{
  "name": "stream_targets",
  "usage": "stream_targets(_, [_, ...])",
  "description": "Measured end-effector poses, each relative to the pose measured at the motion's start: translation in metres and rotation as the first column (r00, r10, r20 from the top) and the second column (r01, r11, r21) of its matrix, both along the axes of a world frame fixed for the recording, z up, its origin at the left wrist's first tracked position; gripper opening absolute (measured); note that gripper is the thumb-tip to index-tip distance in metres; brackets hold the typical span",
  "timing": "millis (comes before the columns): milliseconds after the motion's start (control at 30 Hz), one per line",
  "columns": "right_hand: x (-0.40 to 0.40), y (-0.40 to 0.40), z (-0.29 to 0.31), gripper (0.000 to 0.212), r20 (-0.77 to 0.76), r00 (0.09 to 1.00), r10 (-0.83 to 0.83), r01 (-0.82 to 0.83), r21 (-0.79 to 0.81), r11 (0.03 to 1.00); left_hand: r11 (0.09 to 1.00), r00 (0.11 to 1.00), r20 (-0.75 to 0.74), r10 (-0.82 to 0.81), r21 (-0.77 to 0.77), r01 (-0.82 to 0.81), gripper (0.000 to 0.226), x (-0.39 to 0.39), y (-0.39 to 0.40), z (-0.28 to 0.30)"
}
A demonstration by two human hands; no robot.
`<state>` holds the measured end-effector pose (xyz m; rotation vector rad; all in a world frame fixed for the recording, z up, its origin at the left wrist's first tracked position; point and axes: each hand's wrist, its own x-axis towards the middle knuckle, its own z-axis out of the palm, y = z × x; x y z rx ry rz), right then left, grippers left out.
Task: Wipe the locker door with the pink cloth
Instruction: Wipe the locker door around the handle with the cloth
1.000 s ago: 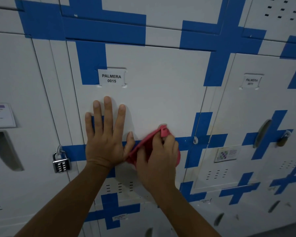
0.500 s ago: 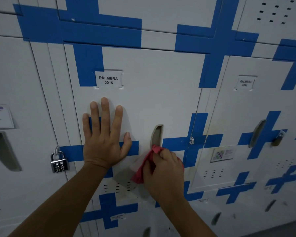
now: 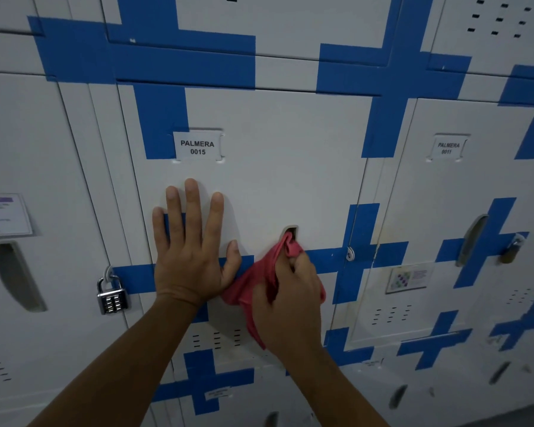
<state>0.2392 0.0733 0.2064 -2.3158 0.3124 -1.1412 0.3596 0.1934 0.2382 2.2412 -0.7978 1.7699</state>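
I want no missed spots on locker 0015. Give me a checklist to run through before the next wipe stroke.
1. Pink cloth gripped in right hand: ok.
2. Left hand flat on the locker door, bracing it: ok.
3. Cloth reaches the handle recess: ok, a corner is at its lower end.
4. Door shut: ok, it looks flush.
5. Upper door around label already wiped: cannot tell.

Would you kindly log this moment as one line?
left hand flat on locker door | right hand pressing pink cloth at handle slot
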Motion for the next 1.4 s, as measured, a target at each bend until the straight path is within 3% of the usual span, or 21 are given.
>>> stream_targets(100, [-0.005, -0.015, -0.024, 0.038, -0.067, 0.971, -0.23, 0.201, -0.295, 0.934, 1.0, 1.0, 0.0, 0.001, 0.001, -0.001, 0.081, 0.0, 0.0, 0.0])
stream_targets(200, [-0.011, -0.026, -0.034, 0.046, -0.09, 0.932, -0.352, 0.304, -0.337, 0.891, 1.0, 1.0, 0.019, 0.01, 0.001, -0.01, 0.081, 0.002, -0.001, -0.001])
stream_targets(400, [0.004, -0.023, -0.05, 0.059, -0.173, 0.946, -0.274, 0.222, -0.268, 0.937, 1.0, 0.999, 0.033, 0.005, -0.01, -0.005, 0.08, 0.002, -0.001, -0.001])
stream_targets(600, [0.009, -0.025, -0.029, 0.063, -0.125, 0.963, -0.238, 0.202, -0.248, 0.947, 1.0, 1.0, 0.02, -0.004, -0.013, 0.004, 0.08, 0.001, 0.0, -0.001])
stream_targets(833, [0.008, -0.013, -0.01, 0.072, -0.141, 0.923, -0.357, 0.306, -0.291, 0.906, 1.0, 1.0, 0.014, -0.001, -0.011, 0.002, 0.078, 0.0, -0.001, 0.0])
stream_targets(1100, [0.019, 0.023, -0.043, 0.077, -0.139, 0.921, -0.364, 0.359, -0.056, 0.932, 1.0, 1.0, 0.027, -0.01, -0.011, 0.011, 0.079, 0.002, -0.002, 0.0])
stream_targets(1400, [0.022, 0.017, -0.051, 0.078, -0.015, 0.976, -0.217, 0.217, 0.075, 0.973, 1.0, 1.0, 0.027, -0.012, -0.015, 0.012, 0.08, 0.002, -0.001, -0.002])
